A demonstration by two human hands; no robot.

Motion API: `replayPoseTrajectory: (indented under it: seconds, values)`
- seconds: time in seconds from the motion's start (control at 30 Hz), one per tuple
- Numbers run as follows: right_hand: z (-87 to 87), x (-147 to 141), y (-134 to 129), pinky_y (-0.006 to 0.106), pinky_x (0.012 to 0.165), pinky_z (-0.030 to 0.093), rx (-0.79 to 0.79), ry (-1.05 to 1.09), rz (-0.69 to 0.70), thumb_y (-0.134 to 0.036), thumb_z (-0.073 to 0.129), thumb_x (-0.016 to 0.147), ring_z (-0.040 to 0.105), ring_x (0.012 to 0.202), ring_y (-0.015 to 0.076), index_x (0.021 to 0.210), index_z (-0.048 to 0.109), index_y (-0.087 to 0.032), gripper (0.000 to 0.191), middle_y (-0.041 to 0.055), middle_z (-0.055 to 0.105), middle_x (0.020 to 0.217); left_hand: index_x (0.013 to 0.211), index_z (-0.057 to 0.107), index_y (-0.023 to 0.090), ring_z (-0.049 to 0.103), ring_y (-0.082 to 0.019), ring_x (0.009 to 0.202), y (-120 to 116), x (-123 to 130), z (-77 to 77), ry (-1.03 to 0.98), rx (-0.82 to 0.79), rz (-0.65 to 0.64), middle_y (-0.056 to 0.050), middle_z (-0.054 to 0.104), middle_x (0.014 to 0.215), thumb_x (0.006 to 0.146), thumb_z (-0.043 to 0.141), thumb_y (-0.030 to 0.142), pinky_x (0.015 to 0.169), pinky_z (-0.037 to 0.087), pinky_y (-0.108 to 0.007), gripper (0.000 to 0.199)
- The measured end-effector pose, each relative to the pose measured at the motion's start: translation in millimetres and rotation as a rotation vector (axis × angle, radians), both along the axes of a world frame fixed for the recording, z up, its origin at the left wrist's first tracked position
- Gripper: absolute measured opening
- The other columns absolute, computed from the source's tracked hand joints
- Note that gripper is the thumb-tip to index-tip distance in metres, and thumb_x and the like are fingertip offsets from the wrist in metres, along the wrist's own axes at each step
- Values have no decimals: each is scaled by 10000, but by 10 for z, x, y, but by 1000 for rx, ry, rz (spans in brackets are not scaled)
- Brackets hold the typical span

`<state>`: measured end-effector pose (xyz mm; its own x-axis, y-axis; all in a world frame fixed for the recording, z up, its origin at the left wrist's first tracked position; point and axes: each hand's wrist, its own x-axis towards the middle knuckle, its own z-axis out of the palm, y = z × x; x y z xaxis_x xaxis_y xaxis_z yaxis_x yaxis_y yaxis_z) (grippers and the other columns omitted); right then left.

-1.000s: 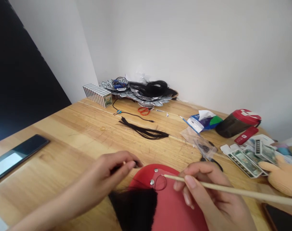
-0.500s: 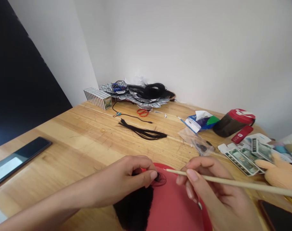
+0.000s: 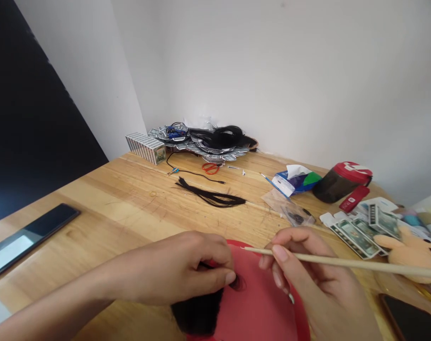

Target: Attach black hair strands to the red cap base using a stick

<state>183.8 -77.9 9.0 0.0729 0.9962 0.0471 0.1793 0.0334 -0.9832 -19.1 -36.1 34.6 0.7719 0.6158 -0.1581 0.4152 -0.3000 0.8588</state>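
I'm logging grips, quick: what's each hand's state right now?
Left hand: closed, pinching dark hair-like strands.
Right hand: closed, holding a thin pale stick.

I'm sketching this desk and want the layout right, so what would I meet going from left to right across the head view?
Phone → row of small boxes → left hand → loop of dark strands → right hand → plush toy.
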Motion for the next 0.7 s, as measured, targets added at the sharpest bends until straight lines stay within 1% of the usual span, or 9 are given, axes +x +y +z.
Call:
replayPoseTrajectory:
  seconds: [0.17, 0.3, 0.4, 0.47, 0.53, 0.6, 0.63, 0.67, 0.7]
  values:
    - [14, -17, -2, 174, 484, 419, -21, 20, 19, -432, 605, 855, 500, 501, 101, 779, 579, -252, 197, -36, 632, 609, 888, 677, 195, 578, -112, 663, -32, -33, 31, 85, -1, -102, 1, 680, 804, 936, 489, 196, 596, 431, -181, 194]
    - [1, 14, 17, 175, 478, 430, -1, 8, 56, -419, 583, 875, 528, 506, 111, 779, 587, -250, 195, -37, 615, 583, 871, 702, 208, 594, -134, 651, -78, -146, 90, 79, -129, -128, -26, 702, 789, 963, 440, 267, 562, 427, -201, 284]
    - [-25, 54, 29, 167, 483, 454, 32, -26, 121, -392, 573, 893, 551, 506, 108, 790, 589, -251, 176, -38, 610, 583, 847, 731, 200, 603, -174, 675, -135, -344, 105, -4, -210, -97, -70, 718, 787, 956, 453, 337, 597, 445, -250, 328]
    - [-36, 64, 27, 172, 485, 458, 28, -41, 144, -389, 564, 899, 549, 507, 109, 790, 592, -250, 179, -32, 616, 600, 819, 728, 201, 627, -194, 693, -170, -543, 65, -83, -240, 2, -65, 722, 728, 935, 491, 353, 656, 474, -270, 304]
    - [-36, 53, 17, 185, 488, 448, -4, -41, 123, -398, 554, 898, 536, 513, 116, 780, 592, -249, 194, -30, 609, 594, 745, 694, 206, 588, -150, 598, -171, -771, -23, -146, -219, 164, -6, 688, 629, 913, 508, 345, 603, 454, -228, 287]
    - [-32, 28, 10, 198, 490, 437, -40, -32, 110, -409, 553, 889, 524, 511, 120, 780, 587, -248, 197, -29, 609, 590, 695, 669, 191, 452, -65, 468, -117, -987, -147, -86, -179, 341, 55, 595, 579, 905, 493, 327, 450, 318, -142, 305]
    - [-32, 14, 9, 203, 495, 437, -48, -31, 112, -411, 559, 881, 527, 514, 120, 788, 583, -249, 189, -26, 622, 609, 691, 672, 187, 387, -41, 433, -72, -1076, -214, -7, -147, 473, 71, 527, 547, 910, 485, 310, 420, 254, -127, 313]
    - [-34, 1, 11, 207, 506, 443, -51, -36, 125, -411, 564, 875, 536, 521, 120, 799, 580, -249, 179, -24, 633, 629, 698, 681, 191, 359, -41, 421, -20, -1144, -281, 46, -108, 595, 76, 457, 504, 906, 507, 298, 414, 236, -124, 292]
    - [-41, -11, 15, 211, 521, 451, -48, -47, 142, -404, 565, 872, 551, 536, 123, 809, 580, -250, 167, -24, 639, 642, 668, 681, 199, 342, -52, 398, 30, -1189, -344, 12, -52, 711, 74, 425, 466, 883, 548, 282, 386, 210, -138, 266]
